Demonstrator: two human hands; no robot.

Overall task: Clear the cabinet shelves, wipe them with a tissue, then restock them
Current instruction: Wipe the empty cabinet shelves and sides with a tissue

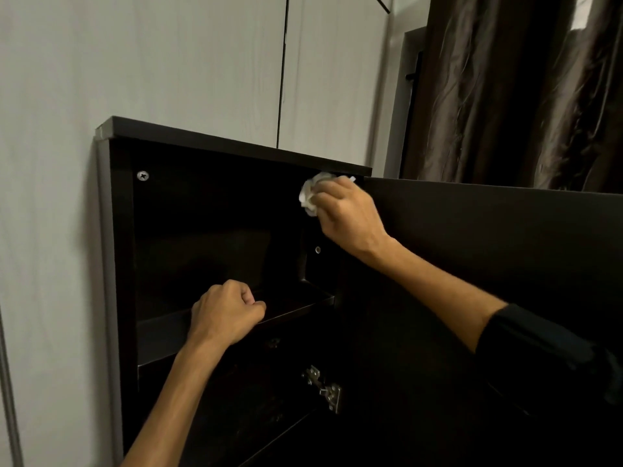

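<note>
Wiping, upper corner: my right hand [347, 214] grips the crumpled tissue [312, 193], left hand [224, 311] fisted, empty, on the shelf [296, 298] edge below; I press firmly into the corner.

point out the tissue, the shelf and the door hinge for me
tissue [308, 196], head view, on the crumpled white wad showing left of the fingers of the right hand [347, 214]
shelf [296, 303], head view, on its bare top near the right end
door hinge [323, 387], head view, on the metal arm

Bare left forearm [175, 396], black sleeve [539, 358] pushed up on right arm
</note>
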